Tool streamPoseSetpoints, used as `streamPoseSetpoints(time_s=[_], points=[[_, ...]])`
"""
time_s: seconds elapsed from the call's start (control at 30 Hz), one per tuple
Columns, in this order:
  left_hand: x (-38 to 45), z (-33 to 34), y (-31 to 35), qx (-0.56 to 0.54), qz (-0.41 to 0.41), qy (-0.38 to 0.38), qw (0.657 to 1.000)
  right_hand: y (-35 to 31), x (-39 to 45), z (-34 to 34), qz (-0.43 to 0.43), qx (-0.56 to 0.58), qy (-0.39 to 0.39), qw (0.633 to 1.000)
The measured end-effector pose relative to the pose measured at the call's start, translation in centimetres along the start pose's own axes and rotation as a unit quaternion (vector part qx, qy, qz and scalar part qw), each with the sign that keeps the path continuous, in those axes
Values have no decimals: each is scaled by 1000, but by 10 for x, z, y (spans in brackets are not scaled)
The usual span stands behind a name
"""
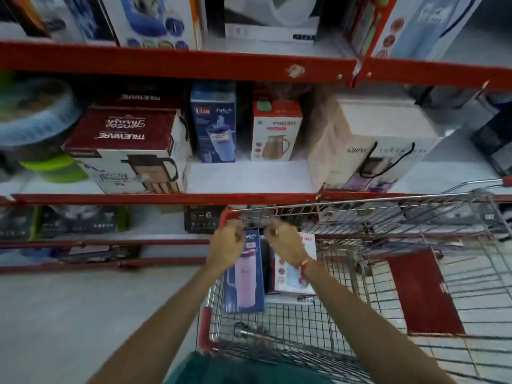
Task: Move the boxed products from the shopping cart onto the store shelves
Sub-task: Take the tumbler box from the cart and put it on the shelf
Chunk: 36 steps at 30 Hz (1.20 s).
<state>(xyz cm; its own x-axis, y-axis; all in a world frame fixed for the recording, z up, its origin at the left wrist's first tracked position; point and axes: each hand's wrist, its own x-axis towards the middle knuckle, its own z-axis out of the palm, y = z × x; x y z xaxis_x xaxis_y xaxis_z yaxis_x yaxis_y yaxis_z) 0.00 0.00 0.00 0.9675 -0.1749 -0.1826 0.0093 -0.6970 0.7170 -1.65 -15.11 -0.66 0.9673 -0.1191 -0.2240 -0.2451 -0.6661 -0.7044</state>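
A blue tumbler box [245,284] and a white-and-red flask box [291,281] stand in the near left corner of the wire shopping cart [388,217]. My left hand [225,246] hovers over the blue box's top left corner with its fingers curled. Over the top of the flask box is my right hand [285,241], also curled. Blur hides whether either hand grips its box. On the middle shelf [243,176] stand a matching blue box [213,126] and a matching flask box [275,131], with bare shelf in front of them.
A maroon Trueware jug box [124,151] flanks the shelf gap on the left and a large white box [374,151] on the right. The cart's red child-seat flap [424,295] lies to the right. Red shelf rails run above and below. Grey floor lies to the left.
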Motion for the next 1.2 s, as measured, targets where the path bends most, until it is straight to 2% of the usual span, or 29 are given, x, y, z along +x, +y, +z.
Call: streamPoseSetpoints(time_s=[0.07, 0.17, 0.23, 0.33, 0.43, 0.57, 0.73, 1.03, 1.2], points=[[-9, 26, -26, -10, -130, -77, 988, 27, -4, 25, 79, 20, -86, 993], [-22, 60, -66, 11, -220, -139, 965, 67, -11, 66, 173, 25, -178, 968], [-20, 72, -82, 6, -265, -148, 953, 79, -8, 82, 220, 41, -202, 954], [-15, 90, -93, -84, -317, -162, 931, 79, -5, 97, 269, 77, -227, 933], [-13, 94, -90, -83, -339, -134, 928, 73, -5, 100, 269, 74, -228, 933], [-22, 73, -90, -53, -267, -150, 950, 52, -18, 62, 236, 102, -210, 943], [-48, 25, -65, -140, -185, -126, 965, 25, -52, 6, 193, 198, -186, 943], [-46, -19, -40, -159, -94, -39, 982, -2, -59, -1, 120, 251, -87, 957], [-23, -46, -30, -193, -38, 38, 980, -32, -38, -9, 50, 242, 14, 969]])
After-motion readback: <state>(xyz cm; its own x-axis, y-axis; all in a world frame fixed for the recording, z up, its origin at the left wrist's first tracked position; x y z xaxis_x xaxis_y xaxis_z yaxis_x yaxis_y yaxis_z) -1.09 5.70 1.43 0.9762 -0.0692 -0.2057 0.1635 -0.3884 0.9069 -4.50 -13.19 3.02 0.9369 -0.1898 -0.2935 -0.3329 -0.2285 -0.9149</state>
